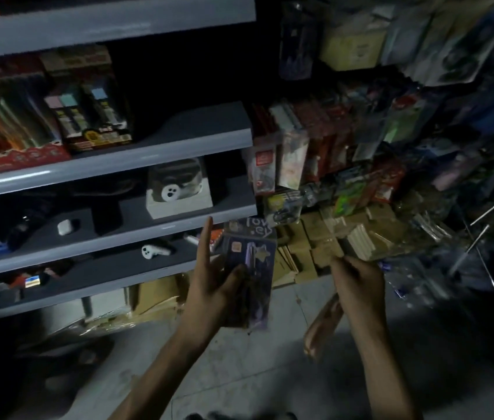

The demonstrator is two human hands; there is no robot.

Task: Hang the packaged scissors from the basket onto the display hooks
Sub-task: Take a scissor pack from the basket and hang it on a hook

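My left hand [209,280] grips a small stack of purple packaged scissors [253,268], held upright in front of the lower shelves, thumb across the front pack. My right hand [357,280] hovers to the right of the stack, fingers curled, apart from the packs; I cannot tell whether it pinches anything. Bare metal display hooks [488,210] stick out at the right edge. The basket is out of view.
Grey shelves [148,153] with boxed goods fill the left. Hanging packaged goods [345,153] crowd the wall ahead and right. Brown cardboard packs [324,237] are piled on the floor below them. Pale floor tiles [254,359] lie under my arms.
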